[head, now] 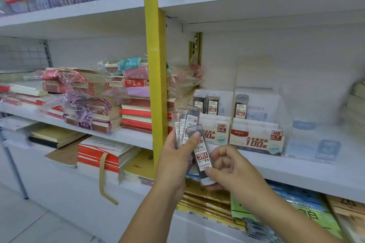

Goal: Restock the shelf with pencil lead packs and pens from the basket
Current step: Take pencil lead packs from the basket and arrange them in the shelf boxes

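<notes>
Bright, even light; soft blur throughout, edges bowed by the wide lens.

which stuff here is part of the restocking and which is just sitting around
Job: left hand holding fanned lead packs; right hand pinching single lead pack; 0.5 display box; 0.7 display box.
Lying about: notebook stacks; yellow post.

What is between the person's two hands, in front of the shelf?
In the head view, one tilted pencil lead pack bridges them: the thumb of the left hand presses its top, the right hand pinches its lower end.
</notes>
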### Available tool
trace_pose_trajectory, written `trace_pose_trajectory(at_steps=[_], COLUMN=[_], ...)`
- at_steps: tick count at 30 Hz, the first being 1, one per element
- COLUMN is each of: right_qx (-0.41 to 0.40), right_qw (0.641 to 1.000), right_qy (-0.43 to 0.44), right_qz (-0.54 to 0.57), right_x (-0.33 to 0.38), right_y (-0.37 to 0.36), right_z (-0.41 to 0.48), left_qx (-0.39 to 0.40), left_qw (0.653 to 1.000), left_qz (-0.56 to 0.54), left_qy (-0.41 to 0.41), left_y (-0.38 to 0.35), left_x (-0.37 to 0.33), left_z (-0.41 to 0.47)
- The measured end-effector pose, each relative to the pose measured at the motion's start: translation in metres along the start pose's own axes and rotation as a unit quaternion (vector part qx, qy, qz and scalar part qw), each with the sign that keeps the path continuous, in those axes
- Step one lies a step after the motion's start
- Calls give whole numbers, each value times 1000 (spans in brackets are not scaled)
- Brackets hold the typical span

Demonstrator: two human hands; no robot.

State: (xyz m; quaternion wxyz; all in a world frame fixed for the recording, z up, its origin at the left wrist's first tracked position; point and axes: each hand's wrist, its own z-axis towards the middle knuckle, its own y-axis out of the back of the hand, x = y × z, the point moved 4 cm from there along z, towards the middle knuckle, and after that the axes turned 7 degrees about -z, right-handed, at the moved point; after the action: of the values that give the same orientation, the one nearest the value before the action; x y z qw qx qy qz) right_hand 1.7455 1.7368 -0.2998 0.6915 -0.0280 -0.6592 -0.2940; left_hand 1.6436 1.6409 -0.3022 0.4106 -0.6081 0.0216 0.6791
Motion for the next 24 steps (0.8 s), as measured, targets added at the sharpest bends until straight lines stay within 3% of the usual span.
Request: trace_pose_trajectory(at_steps=[4,8,12,15,21,24], right_qx=[-29,-105,-223,-262,-178,-141], right_qw=[999,989,955,920,842,818], right_qy=[1,91,177,236,268,254], right_qz=[38,-41,-81,-172,-432,-496], right_x=[2,15,55,92,115,110], right_y=[17,40,80,103,93,82], right_z=[-1,2,23,49,106,130], left_qx=[3,2,11,9,-3,-3], left_qw=[998,997,997,996,995,995], left_qz=[62,80,79,87,95,97], left_qy=[3,3,0,-10,-13,-7], left_y=[2,4,7,11,16,17], left_x=[5,6,4,1,-1,2], left_z=[-4,-4,0,6,14,17])
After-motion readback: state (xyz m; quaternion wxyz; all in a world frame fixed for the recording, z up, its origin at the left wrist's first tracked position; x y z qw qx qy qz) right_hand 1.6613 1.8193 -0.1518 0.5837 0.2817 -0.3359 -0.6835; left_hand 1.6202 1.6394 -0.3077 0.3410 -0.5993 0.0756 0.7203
